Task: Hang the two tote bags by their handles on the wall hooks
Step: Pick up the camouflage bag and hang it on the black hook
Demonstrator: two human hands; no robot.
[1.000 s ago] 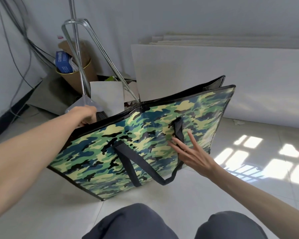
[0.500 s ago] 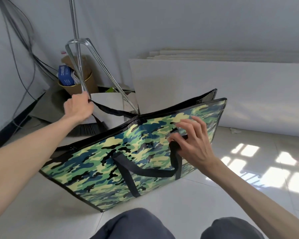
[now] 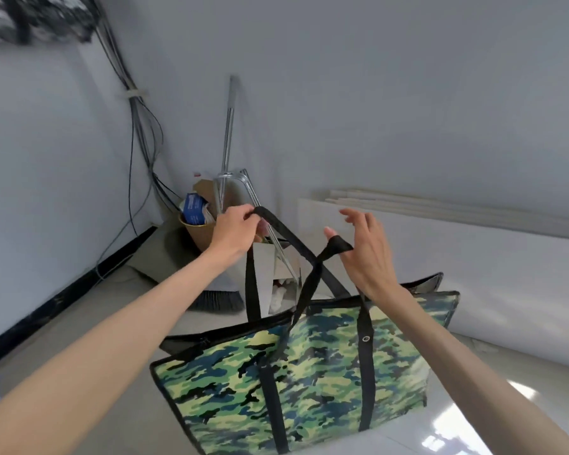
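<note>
camo tote [image 3: 312, 382] now hangs off the floor, raised since before, lower edge cut off. left hand [image 3: 235, 233] grips the far handle [image 3: 276, 224]; right hand [image 3: 363, 251], fingers spread, has the near handle [image 3: 337, 246] looped over its thumb.

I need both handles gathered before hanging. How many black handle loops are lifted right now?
2: far handle in the left hand; near handle draped over the right hand thumb.
</note>
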